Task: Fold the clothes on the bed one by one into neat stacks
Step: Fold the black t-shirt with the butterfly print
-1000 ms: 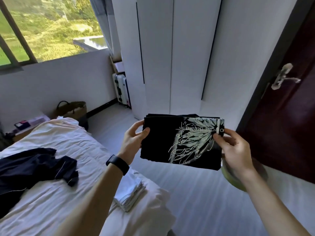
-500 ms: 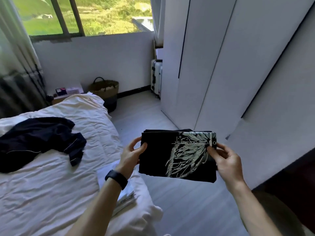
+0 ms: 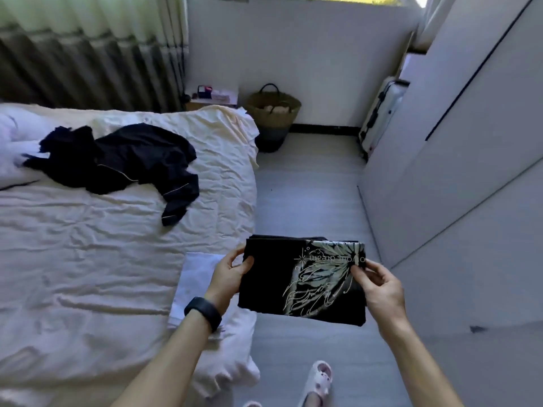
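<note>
A folded black shirt with a pale butterfly print (image 3: 293, 283) hangs in the air over the floor just right of the bed. My left hand (image 3: 229, 274) grips its left edge, thumb on top. My right hand (image 3: 379, 286) pinches its right edge near the print. A folded white garment (image 3: 194, 277) lies on the bed's near right corner, under my left wrist. A crumpled dark garment with thin light piping (image 3: 123, 160) lies unfolded further up the bed (image 3: 88, 259).
A woven basket (image 3: 273, 113) stands on the floor past the bed's far corner, a nightstand (image 3: 214, 96) with small items beside it. A suitcase (image 3: 382, 113) leans by the white wardrobe (image 3: 470, 142) on the right. My slippered foot (image 3: 317, 383) is on the floor.
The view has turned left and down toward the bed. Both hands carried the folded black shirt along, bringing it closer to the bed's corner and the white garment.
</note>
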The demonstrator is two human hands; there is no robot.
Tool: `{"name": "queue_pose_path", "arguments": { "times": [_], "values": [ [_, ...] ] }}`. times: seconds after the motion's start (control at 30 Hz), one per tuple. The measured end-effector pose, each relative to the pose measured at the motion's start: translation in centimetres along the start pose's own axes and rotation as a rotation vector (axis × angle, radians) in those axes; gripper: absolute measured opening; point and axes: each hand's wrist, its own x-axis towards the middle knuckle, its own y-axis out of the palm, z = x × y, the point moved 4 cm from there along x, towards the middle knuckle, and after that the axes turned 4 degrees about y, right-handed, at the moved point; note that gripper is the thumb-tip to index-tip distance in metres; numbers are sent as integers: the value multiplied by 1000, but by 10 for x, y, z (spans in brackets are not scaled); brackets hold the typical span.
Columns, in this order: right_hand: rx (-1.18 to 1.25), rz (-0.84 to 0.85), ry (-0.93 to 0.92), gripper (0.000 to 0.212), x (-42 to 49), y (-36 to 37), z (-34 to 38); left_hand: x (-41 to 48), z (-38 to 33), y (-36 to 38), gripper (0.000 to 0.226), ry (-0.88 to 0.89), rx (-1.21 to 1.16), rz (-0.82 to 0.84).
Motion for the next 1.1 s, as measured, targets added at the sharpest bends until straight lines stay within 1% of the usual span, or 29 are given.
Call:
{"name": "queue_pose_path", "arguments": {
  "times": [0.07,0.2,0.3,0.37,0.47,0.5,0.63,0.8,0.97,1.1],
  "values": [
    [-74,108,21,20,35,19,0,5,13,-6,20,-19,-40,-121],
    [-261,337,13,23,89,69,3,1,42,-24,14,-64,-134,-414],
    [-417,530,1,18,115,118,1,-13,67,-37,13,-123,-243,-626],
    [-539,632,-22,20,127,153,-5,-21,86,-47,12,-146,-302,-736],
    [-685,790,-34,29,136,209,-14,-31,115,-63,13,-189,-339,-881],
    [-725,828,-43,29,136,230,-15,-32,125,-67,13,-209,-369,-923],
    [-865,960,-95,23,136,307,-24,-20,165,-87,15,-275,-471,-1044],
    [-1008,1055,-122,19,139,387,-52,6,190,-112,16,-332,-519,-1171],
    [-1156,1131,-173,20,144,445,-79,26,210,-134,16,-406,-505,-1266],
    [-1228,1185,-141,18,152,476,-103,37,225,-145,15,-442,-542,-1342]
  ]
}}
